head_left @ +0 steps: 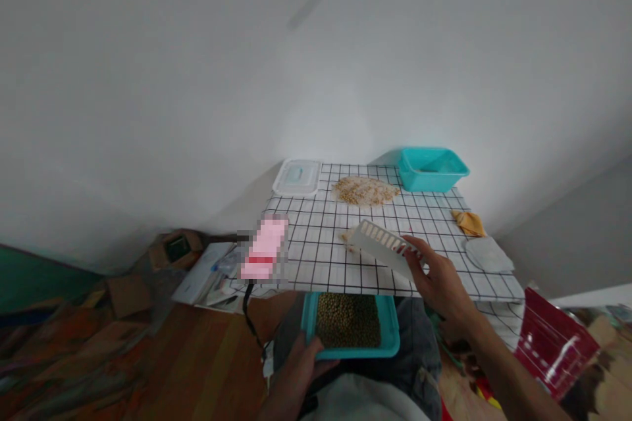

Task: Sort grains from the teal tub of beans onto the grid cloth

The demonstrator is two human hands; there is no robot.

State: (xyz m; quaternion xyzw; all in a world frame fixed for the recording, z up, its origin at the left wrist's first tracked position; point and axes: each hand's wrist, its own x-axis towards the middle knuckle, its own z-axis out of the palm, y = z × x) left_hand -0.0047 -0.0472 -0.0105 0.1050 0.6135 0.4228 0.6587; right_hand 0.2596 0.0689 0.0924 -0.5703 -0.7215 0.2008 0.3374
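Observation:
My right hand (439, 279) grips a white slotted plastic scraper (382, 245) over the near part of a small table with a black-and-white grid cloth (320, 256). The scraper's far end touches a small heap of light grains (348, 237). My left hand (301, 358) holds the near left corner of a teal tray (390, 335) filled with greenish-brown beans (348, 319), which rests on my lap just under the table's front edge. A larger pile of light grains (365, 191) lies further back on the cloth.
A teal tub (432, 170) stands at the table's back right, a clear lidded box (297, 177) at the back left. A yellow cloth (469, 222) and a grey lid (488, 254) lie at the right edge. A red bag (553, 342) sits lower right. Papers and boxes clutter the floor left.

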